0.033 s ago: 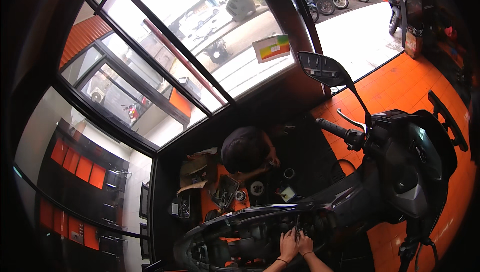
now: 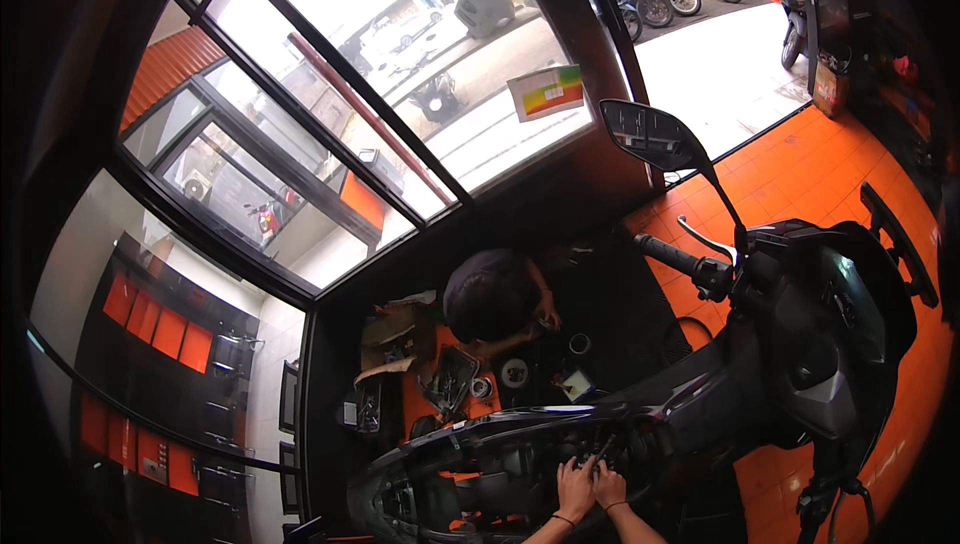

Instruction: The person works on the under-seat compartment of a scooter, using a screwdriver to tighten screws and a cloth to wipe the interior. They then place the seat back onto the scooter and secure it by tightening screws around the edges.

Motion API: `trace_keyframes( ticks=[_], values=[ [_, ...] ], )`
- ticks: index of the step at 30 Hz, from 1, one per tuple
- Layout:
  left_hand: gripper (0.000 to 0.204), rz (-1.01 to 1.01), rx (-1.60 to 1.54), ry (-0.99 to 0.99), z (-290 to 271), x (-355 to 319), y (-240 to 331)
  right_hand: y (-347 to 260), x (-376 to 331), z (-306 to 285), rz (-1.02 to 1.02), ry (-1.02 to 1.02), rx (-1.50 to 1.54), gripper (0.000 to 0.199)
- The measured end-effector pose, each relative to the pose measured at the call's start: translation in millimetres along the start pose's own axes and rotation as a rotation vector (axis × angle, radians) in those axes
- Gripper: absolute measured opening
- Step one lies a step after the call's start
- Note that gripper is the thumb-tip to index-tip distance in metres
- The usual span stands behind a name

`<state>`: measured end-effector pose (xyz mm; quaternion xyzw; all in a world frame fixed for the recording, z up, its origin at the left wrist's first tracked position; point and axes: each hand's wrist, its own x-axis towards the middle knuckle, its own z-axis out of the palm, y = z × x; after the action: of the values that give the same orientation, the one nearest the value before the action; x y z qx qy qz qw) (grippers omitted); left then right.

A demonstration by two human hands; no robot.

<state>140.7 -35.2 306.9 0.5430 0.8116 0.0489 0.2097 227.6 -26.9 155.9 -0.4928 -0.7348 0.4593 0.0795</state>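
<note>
A black scooter (image 2: 690,384) with its seat area stripped open lies across the lower view. Both hands are close together over its exposed middle section. My left hand (image 2: 575,490) has its fingers bent down into the dark opening. Beside it, almost touching, my right hand (image 2: 609,486) has its fingers closed at the same spot. A thin dark rod-like piece (image 2: 605,443) rises just beyond the fingertips, tilted to the right. Whether it is a tool or a scooter part I cannot tell. The fingertips are partly lost in shadow.
Beyond the scooter a person (image 2: 490,296) bends low over the dark mat. Near them lie a metal tray of parts (image 2: 455,379), round parts (image 2: 514,374) and torn cardboard (image 2: 385,344). The handlebar grip (image 2: 665,254) and mirror (image 2: 645,134) jut out at right.
The thin dark piece by my fingertips stood nearly upright before and now leans to the right. My hands have shifted only slightly.
</note>
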Motion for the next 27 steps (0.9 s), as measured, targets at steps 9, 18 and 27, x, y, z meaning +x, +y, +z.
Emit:
trace_keyframes(
  ticks=[9, 18, 27],
  values=[
    [0.047, -0.102, -0.369, 0.178, -41.2, 12.4, 2.7, -7.7, 29.6, -3.4, -0.072, 0.034, -0.138, 0.028],
    [0.051, 0.052, -0.111, -0.234, -54.5, 34.7, -20.1, 1.9, 31.4, -9.6, -0.250, -0.056, -0.182, 0.024],
    [0.076, -0.133, -0.305, 0.275, -9.6, 0.9, -11.3, -6.6, 35.8, 1.6, -0.106, -0.084, -0.126, 0.033]
  ],
)
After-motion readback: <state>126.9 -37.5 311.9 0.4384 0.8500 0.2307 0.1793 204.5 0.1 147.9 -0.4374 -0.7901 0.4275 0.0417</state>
